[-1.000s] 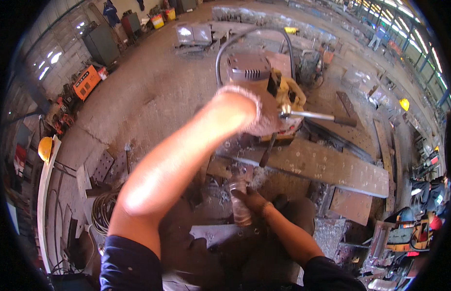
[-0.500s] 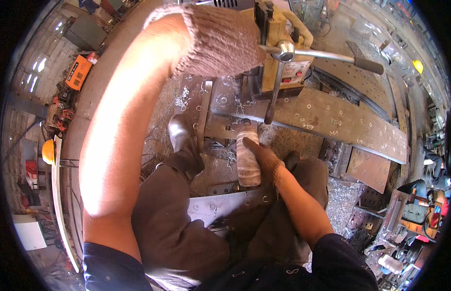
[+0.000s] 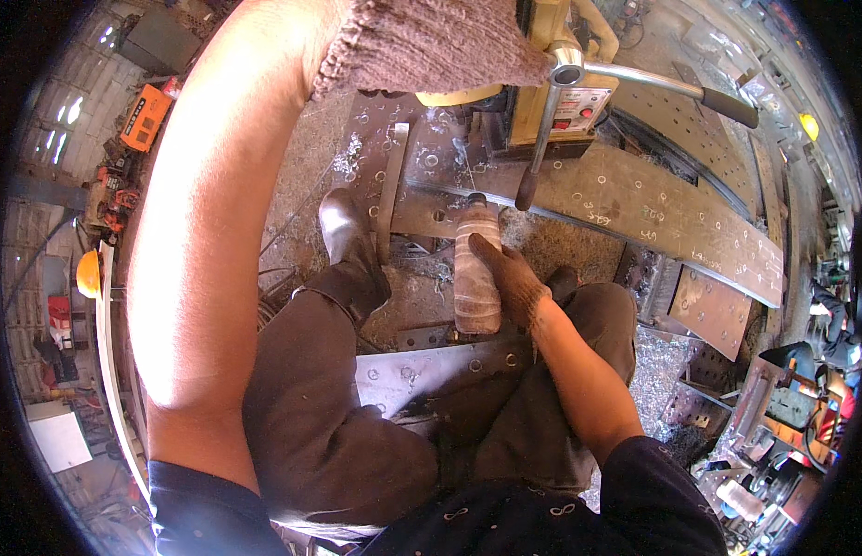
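My left hand, in a brown knitted glove, is at the top beside the hub of a yellow drilling machine. It appears closed on one of the hub's levers, though its fingers are hidden behind the glove's back and the frame edge. My right hand, in a dark glove, wraps around a squeeze bottle covered in brown banded wrapping. The bottle's dark nozzle points away from me, close to the edge of a long steel plate. From it a thin pale line runs toward the area below the drill.
Two other levers with black grips, one lever reaching right, stick out from the hub. My boot stands left of a narrow metal strip. A drilled plate lies between my legs. Metal shavings cover the ground at right.
The view has shifted, so the plate and bottle sit higher. My left glove is closer to the lever hub, and a yellow part shows beneath it. A thin line appears at the nozzle.
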Tool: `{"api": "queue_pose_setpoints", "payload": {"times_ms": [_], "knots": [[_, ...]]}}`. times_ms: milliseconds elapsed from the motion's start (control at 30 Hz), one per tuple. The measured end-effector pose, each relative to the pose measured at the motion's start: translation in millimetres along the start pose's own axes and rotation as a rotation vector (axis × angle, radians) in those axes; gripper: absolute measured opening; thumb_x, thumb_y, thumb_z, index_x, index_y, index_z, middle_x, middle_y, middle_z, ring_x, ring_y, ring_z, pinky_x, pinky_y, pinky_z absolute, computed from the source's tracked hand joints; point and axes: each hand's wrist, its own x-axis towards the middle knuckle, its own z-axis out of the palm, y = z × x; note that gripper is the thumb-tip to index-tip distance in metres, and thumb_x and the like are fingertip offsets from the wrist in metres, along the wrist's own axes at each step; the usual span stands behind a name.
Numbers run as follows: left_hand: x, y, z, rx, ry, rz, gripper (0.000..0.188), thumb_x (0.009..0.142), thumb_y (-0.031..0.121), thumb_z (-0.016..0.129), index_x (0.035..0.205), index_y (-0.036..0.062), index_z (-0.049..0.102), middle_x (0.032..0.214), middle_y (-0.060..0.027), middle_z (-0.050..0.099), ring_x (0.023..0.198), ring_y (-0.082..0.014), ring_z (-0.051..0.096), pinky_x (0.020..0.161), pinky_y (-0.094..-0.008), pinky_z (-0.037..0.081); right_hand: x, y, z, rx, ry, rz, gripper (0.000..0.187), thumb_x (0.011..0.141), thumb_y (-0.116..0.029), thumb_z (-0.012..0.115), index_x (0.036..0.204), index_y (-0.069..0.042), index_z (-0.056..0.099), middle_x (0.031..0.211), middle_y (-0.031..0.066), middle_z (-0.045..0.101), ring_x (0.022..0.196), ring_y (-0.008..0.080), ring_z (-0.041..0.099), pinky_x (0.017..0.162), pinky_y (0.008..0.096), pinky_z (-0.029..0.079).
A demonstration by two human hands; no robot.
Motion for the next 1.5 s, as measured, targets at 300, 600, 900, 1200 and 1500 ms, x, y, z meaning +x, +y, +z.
{"api": "queue_pose_setpoints", "payload": {"times_ms": [300, 600, 900, 1200, 1500], "knots": [[2.9, 4.6, -4.0, -0.005, -0.076, -0.041, 0.057, 0.119, 0.05, 0.048, 0.082, 0.0107, 0.068, 0.064, 0.0039, 0.057, 0.056, -0.008, 0.053, 0.052, -0.0297, 0.048, 7.7, 9.1, 3.2, -0.061, 0.016, -0.321, 0.068, 0.102, -0.041, 0.083, 0.151, -0.001, 0.058, 0.133, 0.0127, 0.074, 0.115, 0.025, 0.073, 0.098, 0.0412, 0.06], [1.6, 3.1, -0.2, 0.002, -0.016, -0.036, 0.059, 0.117, 0.053, 0.051, 0.082, 0.0095, 0.069, 0.065, 0.0027, 0.06, 0.058, -0.0096, 0.057, 0.053, -0.0302, 0.05, 15.2, 18.4, -6.5, -0.096, 0.1, -0.28, 0.065, 0.098, -0.038, 0.087, 0.15, -0.006, 0.063, 0.131, 0.0119, 0.077, 0.112, 0.0261, 0.075, 0.1, 0.0419, 0.06], [6.2, -6.8, 5.3, 0.007, 0.036, 0.069, 0.058, 0.117, 0.051, 0.052, 0.084, 0.0068, 0.071, 0.066, 0.0014, 0.063, 0.058, -0.0103, 0.057, 0.054, -0.0304, 0.051, 15.1, 18.9, -0.6, -0.259, 0.131, -0.228, 0.071, 0.095, -0.046, 0.088, 0.147, -0.004, 0.064, 0.134, 0.015, 0.077, 0.117, 0.0268, 0.075, 0.102, 0.043, 0.059], [5.1, -10.5, 7.1, -0.011, 0.053, 0.107, 0.058, 0.117, 0.05, 0.052, 0.085, 0.0064, 0.072, 0.067, 0.0011, 0.063, 0.058, -0.0104, 0.057, 0.054, -0.0304, 0.051, 21.4, 31.7, -4.2, -0.193, 0.068, -0.203, 0.073, 0.096, -0.05, 0.086, 0.146, -0.002, 0.065, 0.134, 0.0171, 0.077, 0.119, 0.028, 0.075, 0.103, 0.0431, 0.058], [4.8, -14.2, 9.2, -0.024, 0.065, 0.13, 0.057, 0.117, 0.05, 0.053, 0.086, 0.006, 0.072, 0.067, 0.0009, 0.064, 0.059, -0.0106, 0.058, 0.054, -0.0304, 0.051, 9.9, 18.9, 4.0, -0.139, -0.014, -0.151, 0.059, 0.103, -0.035, 0.084, 0.145, 0.0, 0.063, 0.126, 0.0107, 0.075, 0.109, 0.0218, 0.074, 0.096, 0.0395, 0.061]]}}
